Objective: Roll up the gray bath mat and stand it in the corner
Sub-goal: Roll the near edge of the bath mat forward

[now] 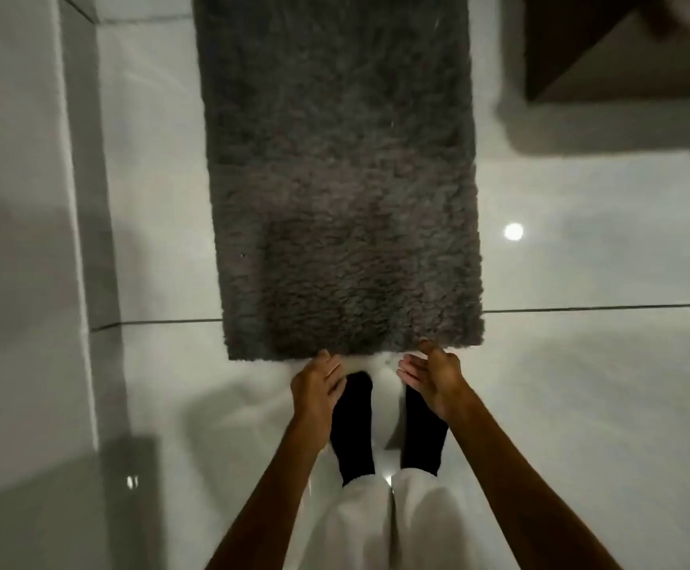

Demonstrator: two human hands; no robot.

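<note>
The gray bath mat (335, 166) lies flat and unrolled on the glossy white tile floor, its long side running away from me and its far end cut off by the top of the frame. My left hand (318, 384) hovers at the mat's near edge, fingers apart, fingertips at or just touching the pile. My right hand (434, 374) is at the same near edge further right, fingers spread, fingertips touching the edge. Neither hand grips the mat.
My feet in black socks (353, 421) stand just behind the near edge of the mat, below white trousers. A tiled wall (18, 199) rises on the left. A dark cabinet (606, 47) sits at the upper right. Open floor (602, 384) spreads to the right.
</note>
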